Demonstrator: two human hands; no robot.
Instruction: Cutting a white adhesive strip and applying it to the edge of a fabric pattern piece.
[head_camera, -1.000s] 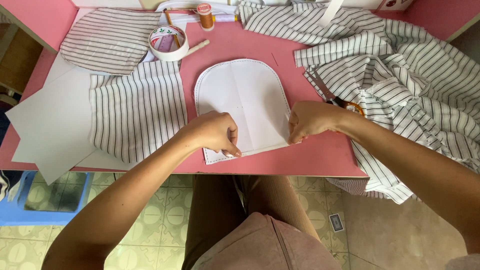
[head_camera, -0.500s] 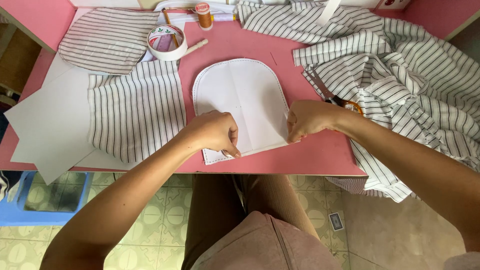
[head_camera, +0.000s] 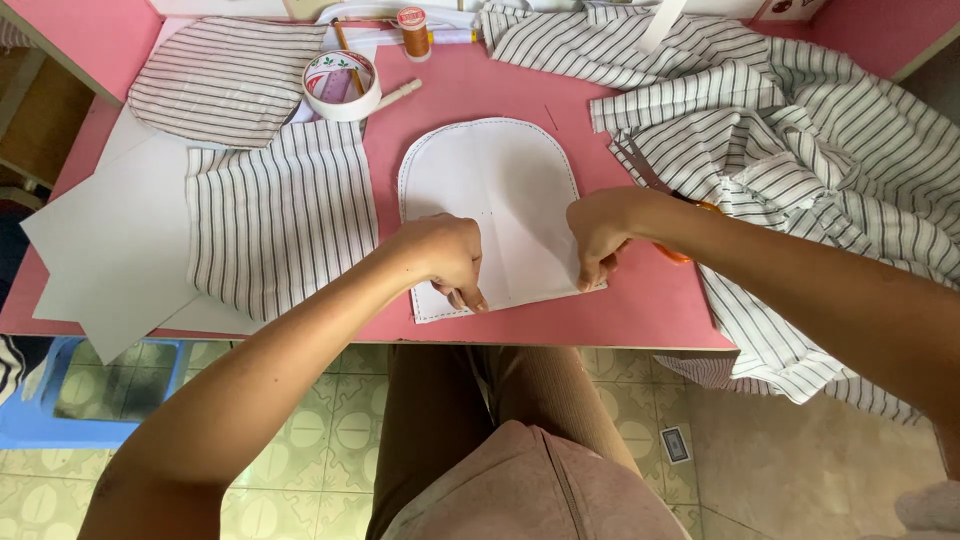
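A white arch-shaped fabric piece (head_camera: 495, 185) with a stitched edge lies flat on the pink table (head_camera: 470, 85). My left hand (head_camera: 445, 258) presses its fingertips on the piece's lower left part near the straight bottom edge. My right hand (head_camera: 600, 228) pinches the lower right corner of the same piece. Both hands rest on the cloth close to the table's front edge.
A striped fabric panel (head_camera: 280, 215) lies left on white paper sheets (head_camera: 115, 250). Another striped piece (head_camera: 225, 80), a tape roll (head_camera: 342, 85) and an orange thread spool (head_camera: 412, 30) sit behind. A large striped cloth (head_camera: 790, 140) fills the right side, over orange-handled scissors (head_camera: 672, 250).
Both hands have slid a little lower along the white piece toward its bottom edge. The fabric stays flat in the same spot.
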